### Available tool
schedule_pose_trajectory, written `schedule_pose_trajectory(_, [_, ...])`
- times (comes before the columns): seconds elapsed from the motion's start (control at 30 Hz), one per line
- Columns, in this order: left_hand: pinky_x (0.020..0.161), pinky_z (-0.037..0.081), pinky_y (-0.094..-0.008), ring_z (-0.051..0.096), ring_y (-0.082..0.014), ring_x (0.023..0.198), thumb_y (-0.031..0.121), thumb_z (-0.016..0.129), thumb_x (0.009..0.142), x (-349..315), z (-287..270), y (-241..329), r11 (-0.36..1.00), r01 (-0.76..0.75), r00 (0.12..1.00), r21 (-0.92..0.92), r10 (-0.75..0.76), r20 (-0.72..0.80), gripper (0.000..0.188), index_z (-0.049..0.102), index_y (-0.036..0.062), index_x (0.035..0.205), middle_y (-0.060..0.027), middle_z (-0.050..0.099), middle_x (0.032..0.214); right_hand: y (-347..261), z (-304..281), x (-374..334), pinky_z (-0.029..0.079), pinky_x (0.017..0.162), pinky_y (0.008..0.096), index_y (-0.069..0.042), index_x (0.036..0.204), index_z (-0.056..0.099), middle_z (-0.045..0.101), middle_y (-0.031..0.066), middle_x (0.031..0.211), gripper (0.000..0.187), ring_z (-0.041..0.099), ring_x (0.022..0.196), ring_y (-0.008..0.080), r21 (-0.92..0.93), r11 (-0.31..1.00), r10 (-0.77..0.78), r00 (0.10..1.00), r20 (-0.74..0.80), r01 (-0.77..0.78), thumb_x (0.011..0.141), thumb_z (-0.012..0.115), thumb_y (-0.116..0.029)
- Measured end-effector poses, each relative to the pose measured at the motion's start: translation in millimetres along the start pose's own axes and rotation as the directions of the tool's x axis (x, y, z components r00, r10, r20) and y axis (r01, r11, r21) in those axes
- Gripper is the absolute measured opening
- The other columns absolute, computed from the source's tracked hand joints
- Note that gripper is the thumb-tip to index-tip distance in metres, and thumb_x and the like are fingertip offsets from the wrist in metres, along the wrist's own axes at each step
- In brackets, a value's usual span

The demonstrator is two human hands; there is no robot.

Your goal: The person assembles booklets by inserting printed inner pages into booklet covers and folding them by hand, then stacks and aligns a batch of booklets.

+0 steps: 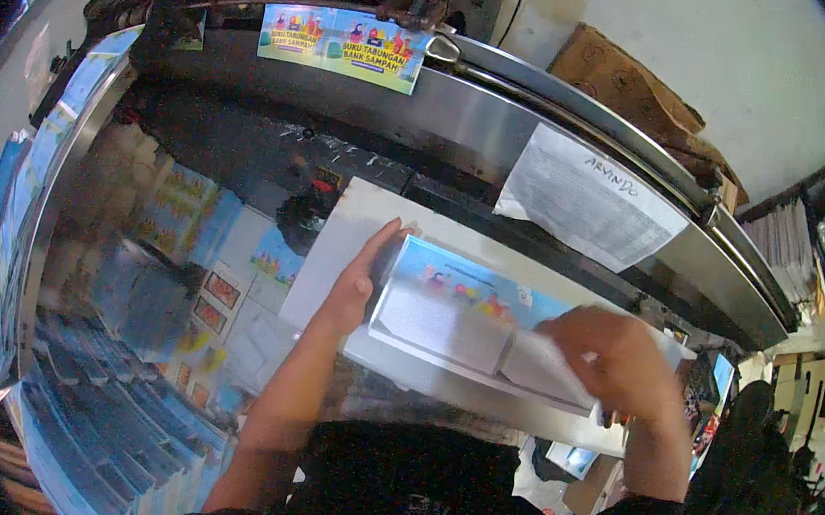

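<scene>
A booklet sheet (440, 326) with a blue printed upper half and a white lower half lies in front of me on a pale flat board (346, 220). Along the sheet's left end rests my left hand (360, 277), its fingers stretched out and holding nothing. My right hand (612, 364) is over the right end, blurred, with its fingers curled and closed. Beside it a white page part (546, 372) looks slightly raised. Whether the right fingers grip it is hidden.
A metal bar (478, 114) runs behind the board, carrying a printed colour sheet (344, 47) and a handwritten paper (590, 196). Stacked blue booklets (122, 438) fill the lower left. Torn cardboard (621, 88) leans at the back right, near upright papers (781, 246).
</scene>
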State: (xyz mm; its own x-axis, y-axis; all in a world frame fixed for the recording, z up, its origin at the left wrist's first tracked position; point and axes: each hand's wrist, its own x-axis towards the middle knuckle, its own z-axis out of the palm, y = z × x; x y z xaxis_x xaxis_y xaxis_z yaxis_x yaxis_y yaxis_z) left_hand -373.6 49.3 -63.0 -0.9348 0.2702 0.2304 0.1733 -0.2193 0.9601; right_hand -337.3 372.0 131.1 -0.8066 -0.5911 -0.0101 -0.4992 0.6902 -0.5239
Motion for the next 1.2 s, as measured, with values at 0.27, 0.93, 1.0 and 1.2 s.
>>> schedule_pose_trajectory(0.27, [0.117,0.024,-0.0376,0.036,-0.0274,0.141,0.021,0.077,0.077,6.1,2.8,14.4,0.991,0.041,0.997,0.126,-0.049,0.06,0.096,0.023,0.0,0.154,-0.0197,0.04,0.151,55.7,-150.2,88.4,0.053,0.082,0.0417,-0.012,0.114,0.067,0.067,0.0116,0.105,0.032,0.064,0.096,0.0314,-0.668,0.661,-0.328,0.669,-0.667,-0.342,0.084,0.058,-0.003])
schedule_pose_trajectory(0.93, [0.117,0.023,-0.0355,0.038,-0.0256,0.139,0.053,0.064,0.085,10.9,-4.0,4.8,0.994,0.074,0.996,0.085,-0.078,0.034,0.096,0.025,-0.0029,0.153,-0.0173,0.043,0.148,-10.2,59.2,-10.7,0.048,0.091,0.046,-0.004,0.131,0.055,0.053,0.0152,0.126,0.076,0.053,0.111,0.034,-0.43,0.9,0.131,0.987,0.094,-0.078,0.072,0.08,-0.043])
schedule_pose_trajectory(1.0, [0.116,0.024,-0.0351,0.039,-0.0254,0.138,0.06,0.062,0.084,8.9,-2.7,0.8,0.997,0.076,0.997,-0.023,-0.076,0.018,0.1,0.025,-0.0027,0.153,-0.0173,0.044,0.147,-10.0,61.2,-10.1,0.048,0.092,0.0454,-0.003,0.13,0.055,0.053,0.0143,0.125,0.075,0.053,0.111,0.0335,-0.424,0.903,0.122,0.988,0.09,-0.073,0.072,0.081,-0.042])
schedule_pose_trajectory(1.2, [0.116,0.025,-0.0354,0.04,-0.0255,0.137,0.073,0.058,0.082,10.6,1.3,4.1,0.99,0.104,0.994,-0.09,-0.101,0.038,0.11,0.023,-0.002,0.154,-0.0181,0.044,0.146,8.1,50.0,-7.4,0.051,0.088,0.0434,-0.005,0.124,0.06,0.058,0.0135,0.118,0.061,0.057,0.103,0.0326,-0.233,0.97,0.09,0.993,0.081,-0.069,0.072,0.08,-0.029])
